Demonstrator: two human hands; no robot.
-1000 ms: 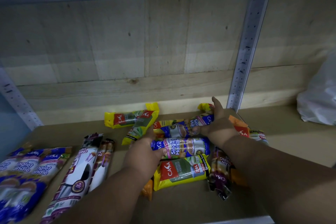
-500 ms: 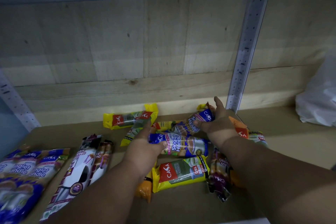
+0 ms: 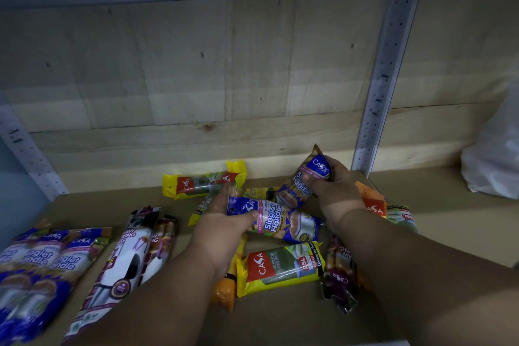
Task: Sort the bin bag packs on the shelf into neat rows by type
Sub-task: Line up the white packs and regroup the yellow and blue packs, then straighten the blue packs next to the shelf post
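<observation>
As seen from the head camera, both bare hands work over a loose heap of bin bag packs on a brown shelf board [image 3: 280, 326] backed by pale wooden planks [image 3: 196, 70]. The left hand [image 3: 222, 222] grips one end of a blue Singlet Handle pack [image 3: 278, 222], thumb curled over its top face, and the pack runs from that hand toward the right wrist, lying about level. The right hand [image 3: 335, 185] clasps a second blue Singlet Handle pack [image 3: 306, 180], which stands tilted with its upper end raised beyond the fingers and its lower end down among the heap between the two hands. Just nearer the viewer than the left hand's pack lies a yellow CASA pack [image 3: 280, 267], flat on the board between the two forearms; an orange pack [image 3: 227, 281] shows partly under the left wrist. Beyond the left hand, against the planks, lies another yellow pack [image 3: 196, 182]. Beside the right forearm, a dark drawstring pack [image 3: 339, 275] lies nearly lengthwise, and an orange CASA pack [image 3: 370, 202] shows just past the right wrist. Well left of the left arm, a row of blue packs [image 3: 42, 264] lies side by side, with two drawstring packs [image 3: 132, 258] between that row and the left forearm. Far right of the right hand sits a white plastic bag [image 3: 494, 166], beyond a perforated metal upright [image 3: 382, 78].
</observation>
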